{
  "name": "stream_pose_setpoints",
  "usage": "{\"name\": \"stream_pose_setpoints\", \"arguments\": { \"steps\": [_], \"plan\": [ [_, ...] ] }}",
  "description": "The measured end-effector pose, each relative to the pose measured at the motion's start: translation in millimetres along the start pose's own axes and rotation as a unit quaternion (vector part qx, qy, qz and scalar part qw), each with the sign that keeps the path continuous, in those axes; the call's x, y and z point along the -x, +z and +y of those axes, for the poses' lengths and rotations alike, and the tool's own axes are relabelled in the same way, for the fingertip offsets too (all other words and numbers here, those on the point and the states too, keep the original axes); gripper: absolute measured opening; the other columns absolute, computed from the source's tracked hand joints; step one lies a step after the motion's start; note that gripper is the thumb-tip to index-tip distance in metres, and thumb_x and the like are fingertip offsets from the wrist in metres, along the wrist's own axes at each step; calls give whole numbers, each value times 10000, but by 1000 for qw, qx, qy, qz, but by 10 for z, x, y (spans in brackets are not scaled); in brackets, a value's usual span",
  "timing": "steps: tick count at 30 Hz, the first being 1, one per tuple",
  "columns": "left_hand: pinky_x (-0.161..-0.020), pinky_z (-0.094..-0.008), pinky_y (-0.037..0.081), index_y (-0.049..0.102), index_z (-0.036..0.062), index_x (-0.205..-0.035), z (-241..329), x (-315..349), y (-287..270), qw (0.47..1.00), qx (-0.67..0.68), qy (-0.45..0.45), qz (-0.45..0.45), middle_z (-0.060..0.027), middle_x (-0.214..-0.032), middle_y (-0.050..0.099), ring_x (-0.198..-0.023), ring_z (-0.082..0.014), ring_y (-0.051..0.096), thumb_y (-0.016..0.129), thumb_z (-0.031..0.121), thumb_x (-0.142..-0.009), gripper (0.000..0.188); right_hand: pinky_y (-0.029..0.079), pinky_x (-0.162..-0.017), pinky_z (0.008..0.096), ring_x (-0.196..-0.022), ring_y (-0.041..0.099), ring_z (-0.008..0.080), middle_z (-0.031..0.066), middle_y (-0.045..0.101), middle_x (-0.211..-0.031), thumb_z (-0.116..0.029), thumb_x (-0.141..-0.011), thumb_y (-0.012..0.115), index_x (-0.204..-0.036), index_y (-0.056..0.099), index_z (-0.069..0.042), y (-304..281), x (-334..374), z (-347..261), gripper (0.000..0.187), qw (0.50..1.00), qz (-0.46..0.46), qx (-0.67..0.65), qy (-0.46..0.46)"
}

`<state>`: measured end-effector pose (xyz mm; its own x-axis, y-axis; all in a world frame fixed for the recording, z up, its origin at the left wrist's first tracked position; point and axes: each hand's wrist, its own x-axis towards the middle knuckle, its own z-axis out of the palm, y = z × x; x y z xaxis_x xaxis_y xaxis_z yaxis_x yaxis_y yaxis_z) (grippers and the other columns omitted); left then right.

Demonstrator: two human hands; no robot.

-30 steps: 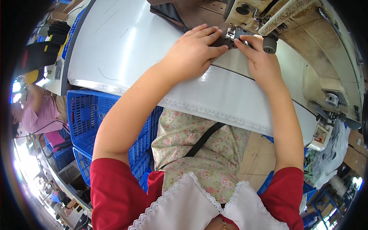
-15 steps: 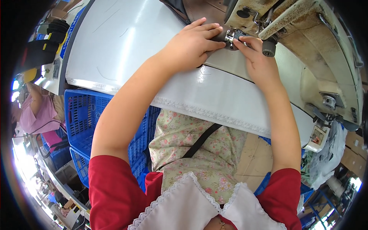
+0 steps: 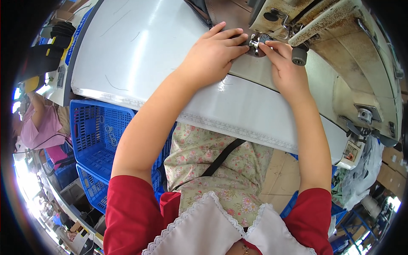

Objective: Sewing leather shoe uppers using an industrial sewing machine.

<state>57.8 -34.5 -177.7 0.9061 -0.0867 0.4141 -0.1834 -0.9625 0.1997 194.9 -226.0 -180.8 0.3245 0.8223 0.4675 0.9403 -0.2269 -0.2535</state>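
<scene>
My left hand [image 3: 214,53] lies flat on the white sewing table [image 3: 140,55], fingertips pressed against a small dark piece [image 3: 256,46] at the needle area. My right hand [image 3: 285,68] meets it from the other side, its fingers pinching the same piece under the presser foot of the beige sewing machine [image 3: 340,38]. A dark round knob [image 3: 299,55] on the machine sits just beside my right hand. What exactly lies under the fingertips is mostly hidden.
Blue plastic crates [image 3: 95,136] stand at my left below the table edge. A person in pink [image 3: 40,127] sits at the far left. Dark fabric [image 3: 199,6] lies at the table's far side. Cloth and cardboard boxes [image 3: 382,165] are at the right.
Both hands stay at the needle area; the view has shifted so they sit slightly higher, and my fingers have drawn closer together around the small piece.
</scene>
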Motion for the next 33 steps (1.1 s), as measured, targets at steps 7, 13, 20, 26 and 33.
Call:
{"name": "stream_pose_setpoints", "arguments": {
  "steps": [7,13,20,26,33],
  "plan": [
    [-1158,-443,297,669,87,-1194,21,-10,-4,1000,8,-9,4,-46,-1336,595,-1334,-207,460,558,-5,-811,409,476,-900,418,-1026,593,281,59,653,-1109,33,-768,582,-1117,702,-138,-5,4,-6,408,1000,5,6,-4],
    [-1155,-443,301,669,78,-1194,14,-11,5,1000,17,-12,4,-55,-1331,597,-1330,-210,465,544,-12,-798,425,476,-901,420,-1027,593,283,58,656,-1119,32,-766,583,-1125,701,-140,9,19,-16,415,1000,5,-4,10],
    [-1134,-423,338,693,72,-1112,-15,-23,14,1000,13,9,25,-68,-1253,643,-1267,-202,521,576,26,-804,333,482,-892,419,-1022,592,295,65,652,-1118,37,-754,585,-1119,702,-140,7,11,-9,422,1000,12,-12,13],
    [-1137,-448,320,676,85,-1182,-37,-8,26,999,32,4,10,-62,-1308,614,-1305,-218,492,551,0,-813,399,489,-868,421,-1018,592,310,82,649,-1111,55,-747,573,-1132,696,-147,8,1,-34,452,1000,8,-18,17],
    [-1129,-447,327,670,85,-1189,-50,-12,7,1000,26,10,1,-60,-1287,627,-1300,-218,499,563,37,-854,355,489,-865,422,-986,596,325,107,645,-1063,70,-752,572,-1137,691,-140,2,8,-29,455,999,7,-24,24]
  ]
}}
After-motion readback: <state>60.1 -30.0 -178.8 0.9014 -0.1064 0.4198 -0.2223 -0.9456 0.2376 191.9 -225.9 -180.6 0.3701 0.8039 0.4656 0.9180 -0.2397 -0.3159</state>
